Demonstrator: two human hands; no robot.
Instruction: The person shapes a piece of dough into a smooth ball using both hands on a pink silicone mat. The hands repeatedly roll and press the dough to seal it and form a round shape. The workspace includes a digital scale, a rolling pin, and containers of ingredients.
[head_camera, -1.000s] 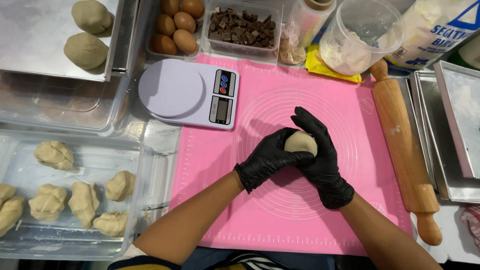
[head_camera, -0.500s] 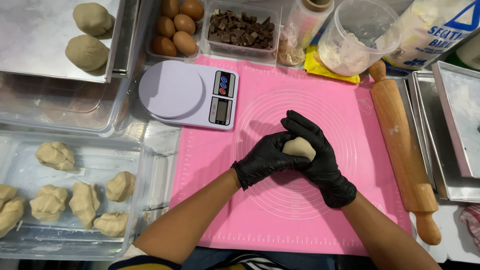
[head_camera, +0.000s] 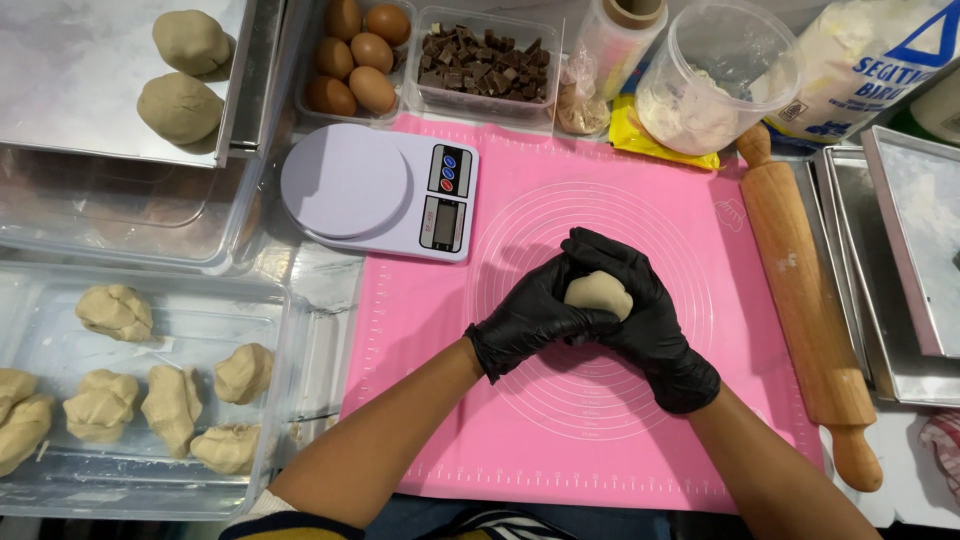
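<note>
Dough ball (head_camera: 597, 295) is shifted slightly lower-left since the earlier frame. It is cupped between left hand (head_camera: 535, 312) and right hand (head_camera: 645, 315), both closed around it, above the pink mat (head_camera: 600, 440).

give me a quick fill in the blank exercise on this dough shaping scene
1. Both hands wear ____ gloves and cup a dough ball.
2. The hands work over a ____ silicone mat.
3. A wooden ____ lies at the mat's right edge.
4. The tub beside the eggs holds chopped ____.

Missing words: black; pink; rolling pin; chocolate
</note>
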